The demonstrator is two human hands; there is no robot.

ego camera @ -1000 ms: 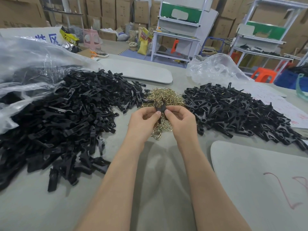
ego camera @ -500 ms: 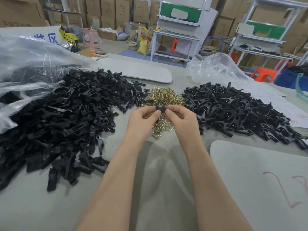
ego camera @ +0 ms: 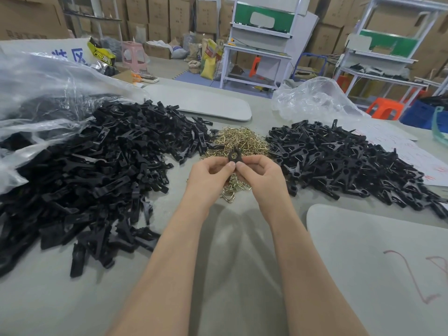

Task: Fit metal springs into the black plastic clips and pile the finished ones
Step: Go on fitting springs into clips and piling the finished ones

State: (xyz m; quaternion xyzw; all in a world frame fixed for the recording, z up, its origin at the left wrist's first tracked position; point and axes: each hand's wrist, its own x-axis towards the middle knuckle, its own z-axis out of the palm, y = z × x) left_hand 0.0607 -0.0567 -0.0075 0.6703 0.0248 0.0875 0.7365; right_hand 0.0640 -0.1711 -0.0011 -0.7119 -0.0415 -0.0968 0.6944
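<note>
Over the grey tabletop [ego camera: 232, 251], the left hand [ego camera: 209, 174] and right hand [ego camera: 261, 173] are meeting thumb to thumb, both pinching the lower end of one small black plastic clip [ego camera: 234, 155]. Its two prongs are standing clear above the fingertips [ego camera: 231, 166]. It is likely handling as light, stiff and slick, so a low grip is suiting it. Just behind, a heap of brass-coloured wire springs [ego camera: 238, 141] is lying between a loose pile of black clips [ego camera: 101, 170] at left and a seemingly finished pile of black clips [ego camera: 351, 163] at right.

A grey table [ego camera: 230, 275] carries a left clip heap [ego camera: 97, 170], gold springs [ego camera: 240, 141], a right clip heap [ego camera: 351, 166] and a flat board [ego camera: 375, 275].
</note>
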